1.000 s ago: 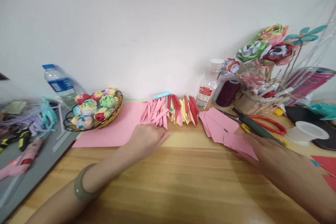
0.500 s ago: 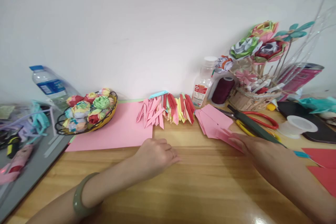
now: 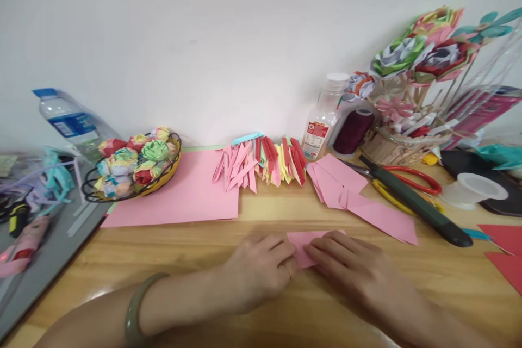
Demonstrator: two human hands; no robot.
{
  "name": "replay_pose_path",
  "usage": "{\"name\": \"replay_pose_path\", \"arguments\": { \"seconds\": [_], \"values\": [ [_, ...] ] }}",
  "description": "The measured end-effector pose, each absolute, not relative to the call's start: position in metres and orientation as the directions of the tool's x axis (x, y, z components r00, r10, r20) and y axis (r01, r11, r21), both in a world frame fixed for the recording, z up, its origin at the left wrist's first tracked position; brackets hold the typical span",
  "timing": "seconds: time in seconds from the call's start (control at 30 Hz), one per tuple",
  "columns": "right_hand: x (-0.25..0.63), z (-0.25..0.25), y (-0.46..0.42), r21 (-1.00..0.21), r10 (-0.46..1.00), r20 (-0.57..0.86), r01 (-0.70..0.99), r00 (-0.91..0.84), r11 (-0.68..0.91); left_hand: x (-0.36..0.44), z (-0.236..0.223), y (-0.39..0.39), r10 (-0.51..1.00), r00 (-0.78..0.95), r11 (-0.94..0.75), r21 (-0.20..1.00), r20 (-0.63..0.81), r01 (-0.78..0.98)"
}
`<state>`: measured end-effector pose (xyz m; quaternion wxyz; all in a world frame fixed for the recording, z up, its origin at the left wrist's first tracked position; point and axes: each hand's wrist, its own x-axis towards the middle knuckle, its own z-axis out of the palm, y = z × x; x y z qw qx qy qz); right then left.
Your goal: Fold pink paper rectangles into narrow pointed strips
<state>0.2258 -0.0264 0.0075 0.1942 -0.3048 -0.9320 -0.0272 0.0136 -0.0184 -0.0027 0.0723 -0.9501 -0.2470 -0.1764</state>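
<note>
Wearing a green bangle [image 3: 132,315] on the left wrist. Touching the left edge of a small pink slip [image 3: 300,250] with the curled left hand [image 3: 261,266], with the right hand [image 3: 353,266] laid over its right part, fingers outstretched. Keeping the slip low over the wooden table [image 3: 196,244], between both hands. Cannot tell of a firm pinch on either side, with thumbs and undersides hidden.

Next, to the right, past red paper [image 3: 503,239] at the frame's edge, to a dark green handle [image 3: 416,201] lying slantwise beside yellow handles [image 3: 391,196] and red handles [image 3: 434,187], near a white spool [image 3: 475,190]. Just left of these, on to overlapping pink pieces [image 3: 338,179].

Across on the left, down to a gray surface [image 3: 61,255] bearing a pink tool [image 3: 30,239], probably a glue gun, though blurred. Farther in, over to a large pink sheet [image 3: 196,190], partly under a basket [image 3: 173,166] of paper flowers [image 3: 155,149], and to a row of folded strips [image 3: 240,166] in pink, red and yellow.

At the back, along the white wall [image 3: 224,38], from a tilted blue-capped bottle [image 3: 67,119] to a white-capped bottle [image 3: 320,125], a purple thread cone [image 3: 354,130] and a container [image 3: 391,147] of larger paper blooms [image 3: 442,60].
</note>
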Motion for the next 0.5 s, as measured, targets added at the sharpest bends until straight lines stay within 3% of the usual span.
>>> {"name": "replay_pose_path", "arguments": {
  "seconds": [0.1, 0.2, 0.33, 0.5],
  "values": [
    [0.227, 0.006, -0.025, -0.093, 0.561, 0.345, 0.567, -0.753, 0.818, 0.014, -0.003, -0.018, 0.496, 0.790, -0.852, 0.028, 0.361, 0.522],
    [0.224, 0.004, -0.024, -0.137, 0.559, 0.322, 0.547, -0.764, 0.826, 0.013, -0.005, -0.018, 0.443, 0.824, -0.879, -0.007, 0.354, 0.476],
    [0.228, 0.006, -0.019, -0.305, 0.614, 0.206, 0.547, -0.762, 0.780, 0.011, -0.007, -0.016, 0.415, 0.837, -0.893, -0.019, 0.355, 0.450],
    [0.246, 0.007, -0.016, -0.413, 0.770, 0.135, 0.671, -0.624, 0.616, 0.013, -0.002, -0.010, 0.582, 0.723, -0.813, 0.282, 0.373, 0.509]
  ]
}}
